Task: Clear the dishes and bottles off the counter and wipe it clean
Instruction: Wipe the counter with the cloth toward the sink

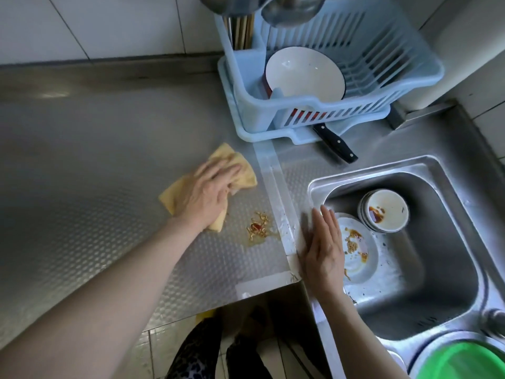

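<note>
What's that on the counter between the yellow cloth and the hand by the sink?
In the head view, a spill of food scraps and red sauce lies on the counter between the cloth under the left hand and the open right hand.

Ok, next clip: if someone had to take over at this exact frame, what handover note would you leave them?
Left hand: pressed on the yellow cloth on the counter, beside the food spill.
Right hand: open, fingers straight, at the counter's edge next to the sink, holding nothing.
Done: dirty plate and stacked bowls are in the sink; no dishes or bottles show on the counter.
Left: wipe up the spill of scraps and sauce, plus the smears along the counter's edge. A knife lies by the dish rack.
</note>
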